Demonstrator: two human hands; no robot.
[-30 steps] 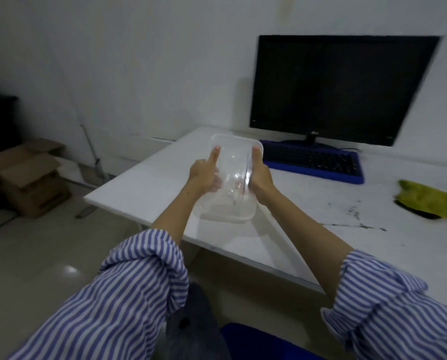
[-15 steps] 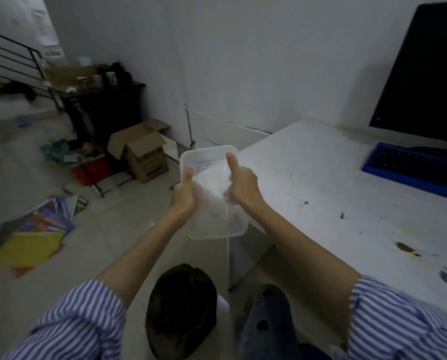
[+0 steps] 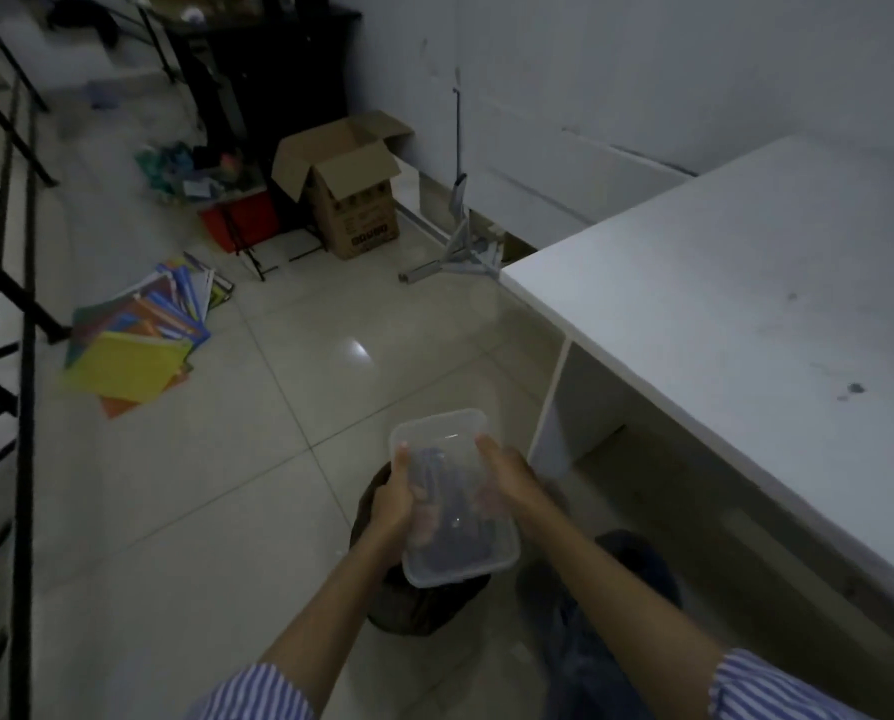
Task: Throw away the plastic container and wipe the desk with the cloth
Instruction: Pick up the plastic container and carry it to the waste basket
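I hold a clear rectangular plastic container [image 3: 452, 498] with both hands, low above a dark round bin [image 3: 414, 608] on the floor. My left hand [image 3: 394, 498] grips its left side and my right hand [image 3: 504, 485] grips its right side. The container partly hides the bin's opening. The white desk [image 3: 736, 304] stands to the right, with a few dark stains on its top. The cloth is out of view.
An open cardboard box [image 3: 349, 181] stands by the wall at the back. Coloured folders [image 3: 143, 340] lie spread on the tiled floor at left. A black railing [image 3: 14, 314] runs along the left edge. A metal stand [image 3: 460, 236] sits beside the desk's far corner.
My view has turned left and down, away from the monitor and keyboard. Both hands have carried the container off the desk and lowered it over the bin.
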